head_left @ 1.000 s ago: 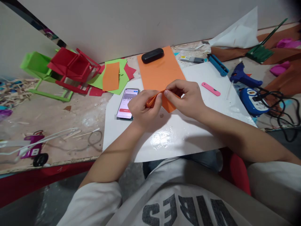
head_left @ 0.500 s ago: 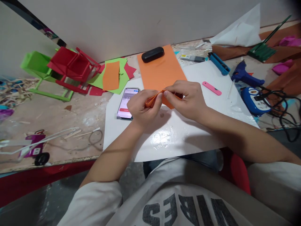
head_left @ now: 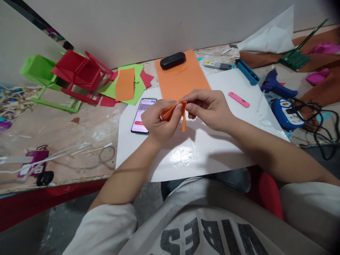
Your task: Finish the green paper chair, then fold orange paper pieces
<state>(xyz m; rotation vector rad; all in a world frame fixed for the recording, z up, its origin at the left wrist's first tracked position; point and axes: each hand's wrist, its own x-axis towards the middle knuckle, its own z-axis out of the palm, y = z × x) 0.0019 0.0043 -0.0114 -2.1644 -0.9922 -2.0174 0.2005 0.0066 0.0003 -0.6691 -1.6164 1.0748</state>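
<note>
A folded piece of orange paper [head_left: 168,112] is held between my hands above the white sheet [head_left: 207,148]. My left hand [head_left: 159,118] wraps round its left part, thumb pressed on the fold. A narrow orange flap hangs down between the two hands. With thumb and fingertips, my right hand [head_left: 208,108] pinches the paper's right edge; the exact contact is partly hidden. Just left of my left hand lies a phone [head_left: 139,117] with a lit screen. Beyond the hands, a flat orange sheet [head_left: 180,81] carries a black case [head_left: 172,61].
Folded red [head_left: 82,72] and green [head_left: 44,76] paper chairs stand at the left, beside paper pieces [head_left: 125,85]. To the right are a pink cutter [head_left: 239,99], a blue stapler [head_left: 247,72], a glue gun [head_left: 277,85] and a blue power box [head_left: 287,113] with tangled black cable.
The folded paper has turned in my hands, so a narrow flap now hangs down between them. My right fingers have shifted on its edge; my left hand keeps its grip.
</note>
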